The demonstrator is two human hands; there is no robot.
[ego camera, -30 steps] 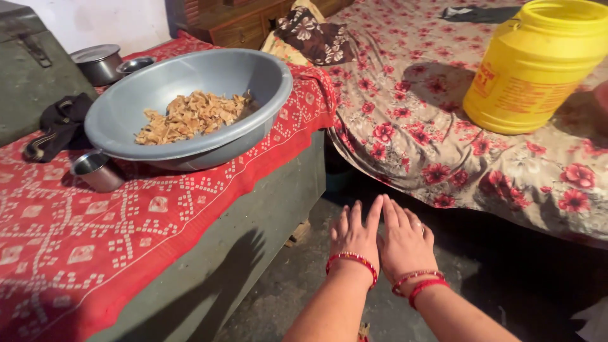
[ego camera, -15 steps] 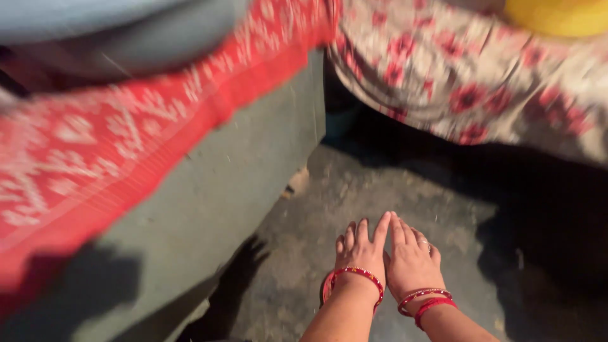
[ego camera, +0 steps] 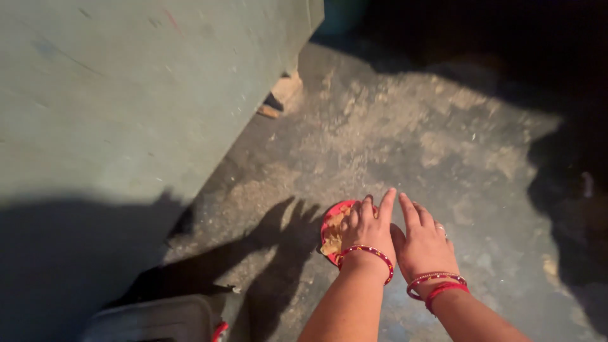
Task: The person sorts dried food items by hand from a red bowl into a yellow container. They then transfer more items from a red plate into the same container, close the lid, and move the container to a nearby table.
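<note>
Hovering flat and side by side, fingers together and gripping nothing, the left hand (ego camera: 366,229) and right hand (ego camera: 423,242) are reaching over a red plate (ego camera: 330,223) of tan flakes lying on the grey floor (ego camera: 405,126). Lowering slowly would be avoiding spills. The green box wall (ego camera: 139,88) is crowding the left; a grey lid (ego camera: 152,316) is lying nearby.

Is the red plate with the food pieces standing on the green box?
No, the red plate lies on the floor under the left hand, beside the green box.

A home's dim corner: rough concrete floor (ego camera: 405,126) beside a green metal trunk (ego camera: 126,95).
</note>
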